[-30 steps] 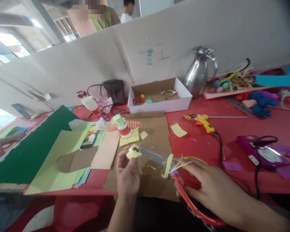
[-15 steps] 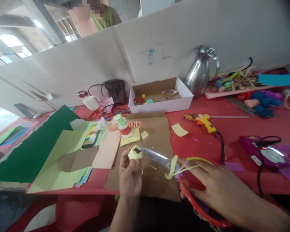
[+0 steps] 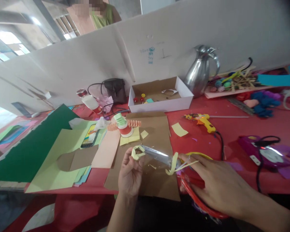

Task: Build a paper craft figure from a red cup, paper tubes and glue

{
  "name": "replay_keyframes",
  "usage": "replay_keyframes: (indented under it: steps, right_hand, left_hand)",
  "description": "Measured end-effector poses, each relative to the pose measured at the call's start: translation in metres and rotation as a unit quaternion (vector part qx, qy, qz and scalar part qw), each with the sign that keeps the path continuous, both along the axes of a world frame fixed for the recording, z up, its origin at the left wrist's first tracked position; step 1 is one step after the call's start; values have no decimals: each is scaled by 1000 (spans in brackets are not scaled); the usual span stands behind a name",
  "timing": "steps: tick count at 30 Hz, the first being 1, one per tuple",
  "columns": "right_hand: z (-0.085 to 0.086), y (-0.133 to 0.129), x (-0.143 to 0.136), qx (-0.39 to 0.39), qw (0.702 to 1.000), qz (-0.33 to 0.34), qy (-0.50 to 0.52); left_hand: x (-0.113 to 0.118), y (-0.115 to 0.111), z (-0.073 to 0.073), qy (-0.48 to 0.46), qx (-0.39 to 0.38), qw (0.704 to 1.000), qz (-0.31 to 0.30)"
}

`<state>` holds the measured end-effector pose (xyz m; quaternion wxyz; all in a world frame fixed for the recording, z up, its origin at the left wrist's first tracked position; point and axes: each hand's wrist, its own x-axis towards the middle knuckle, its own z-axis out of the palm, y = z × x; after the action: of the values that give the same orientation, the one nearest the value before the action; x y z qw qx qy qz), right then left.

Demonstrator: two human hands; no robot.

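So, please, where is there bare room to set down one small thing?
Bare red table shows between the blue bundle and the purple device. A smaller patch: the brown cardboard, from the small yellow square to the cardboard's right edge. It is crowded at left, with papers and phone, and around the scissors.

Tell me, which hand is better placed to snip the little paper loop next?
Probably the right hand: it holds the scissors, with their tips beside the yellow paper loop. The left hand is busy holding it.

Daylight glares through windows (image 3: 8,38) far left; soft shadows, slight haze, wide-angle stretching and a dark far-right corner.
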<state>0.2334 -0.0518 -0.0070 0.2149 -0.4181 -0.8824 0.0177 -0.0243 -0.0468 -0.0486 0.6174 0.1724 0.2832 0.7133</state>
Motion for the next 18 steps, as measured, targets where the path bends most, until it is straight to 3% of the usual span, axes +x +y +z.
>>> replay_keyframes:
  steps: [12,18]
  right_hand:
    - [-5,7,14,40,998,49,-28]
    - [-11,2,19,4,999,42,-24]
  left_hand:
    - [-9,-1,-3,-55,18,993,-102]
    - [-8,-1,-3,-61,9,991,-119]
